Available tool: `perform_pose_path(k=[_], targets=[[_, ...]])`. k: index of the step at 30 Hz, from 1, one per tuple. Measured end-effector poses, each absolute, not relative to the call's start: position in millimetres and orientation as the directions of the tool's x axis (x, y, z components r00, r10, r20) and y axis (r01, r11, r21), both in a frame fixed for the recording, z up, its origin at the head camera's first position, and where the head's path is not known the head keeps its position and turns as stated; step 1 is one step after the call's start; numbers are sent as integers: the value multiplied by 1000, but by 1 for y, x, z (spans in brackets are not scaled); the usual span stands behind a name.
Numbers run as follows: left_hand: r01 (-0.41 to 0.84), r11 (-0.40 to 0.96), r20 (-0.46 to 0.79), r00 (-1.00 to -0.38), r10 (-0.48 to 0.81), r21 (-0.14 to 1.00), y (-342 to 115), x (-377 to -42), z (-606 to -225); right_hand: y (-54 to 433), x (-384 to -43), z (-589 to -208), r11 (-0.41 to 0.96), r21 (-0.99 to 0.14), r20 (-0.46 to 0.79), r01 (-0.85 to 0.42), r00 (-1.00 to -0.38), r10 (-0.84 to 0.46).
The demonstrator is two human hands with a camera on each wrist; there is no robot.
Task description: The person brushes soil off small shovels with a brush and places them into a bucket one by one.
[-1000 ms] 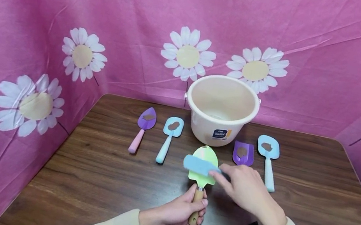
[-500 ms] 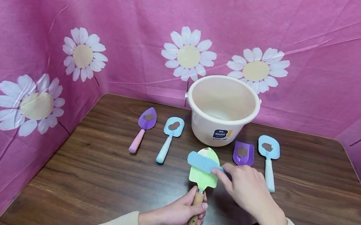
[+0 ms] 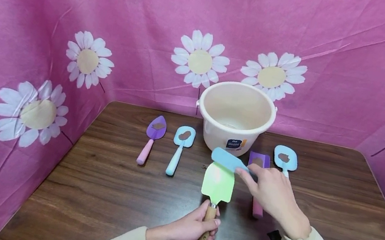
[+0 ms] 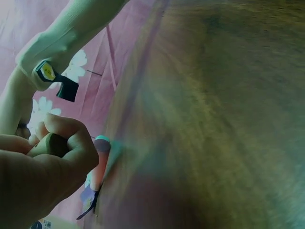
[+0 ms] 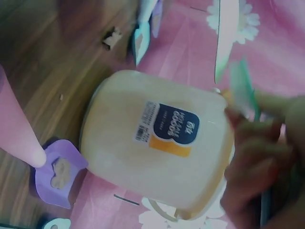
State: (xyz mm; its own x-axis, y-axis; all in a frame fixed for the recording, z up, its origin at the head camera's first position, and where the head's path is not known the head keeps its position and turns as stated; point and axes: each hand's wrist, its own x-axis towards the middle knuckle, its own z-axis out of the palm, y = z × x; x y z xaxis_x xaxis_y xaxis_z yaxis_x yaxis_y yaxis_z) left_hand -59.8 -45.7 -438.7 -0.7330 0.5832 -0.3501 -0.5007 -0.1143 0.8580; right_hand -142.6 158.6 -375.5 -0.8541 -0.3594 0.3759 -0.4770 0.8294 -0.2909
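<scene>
My left hand (image 3: 194, 227) grips the wooden handle (image 3: 210, 215) of a light-green garden trowel (image 3: 218, 185), blade pointing away. The left wrist view shows the fingers curled round the handle's end (image 4: 56, 144). My right hand (image 3: 273, 191) pinches a flat light-blue tool (image 3: 225, 159) with a rounded end. That tool lies across the trowel's tip, hiding it, and overlaps the bucket's base in the head view. In the right wrist view the tool (image 5: 242, 86) is blurred beside the trowel blade (image 5: 227, 38). A small brown scrap (image 5: 112, 38) lies on the table.
A cream bucket (image 3: 210, 129) stands at the back. Left of it lie a purple trowel (image 3: 153, 130) and a blue one (image 3: 176, 155); right of it, a purple scoop (image 3: 264, 161) and another blue trowel (image 3: 289, 162). These bear brown patches. A pink flowered cloth (image 3: 147, 24) hangs behind.
The right hand has slid the blue tool up the green blade from its middle to its tip, away from me. The brown mark at the tip no longer shows. My left hand stays nearly still.
</scene>
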Motion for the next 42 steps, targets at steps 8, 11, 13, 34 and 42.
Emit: perform_pose_path(k=[8,11,13,34,42], targets=[[-520,-138,-366,-743,561,843,-50,-63,-434,171,-135,-380,655,-345,349,-673,-739,-575],[-526,-153,-360,-738,572,836,-52,-64,-432,176,-135,-385,628,-365,346,-687,-726,-594],[-531,-161,-354,-731,583,832,-53,-65,-431,178,-135,-389,618,-371,345,-693,-721,-600],[-501,-100,-373,-749,547,860,-49,-63,-438,169,-155,-384,786,-294,435,-544,-808,-397],[-490,-111,-385,-788,481,864,-45,-68,-437,148,-132,-378,656,-230,399,-719,-685,-610]])
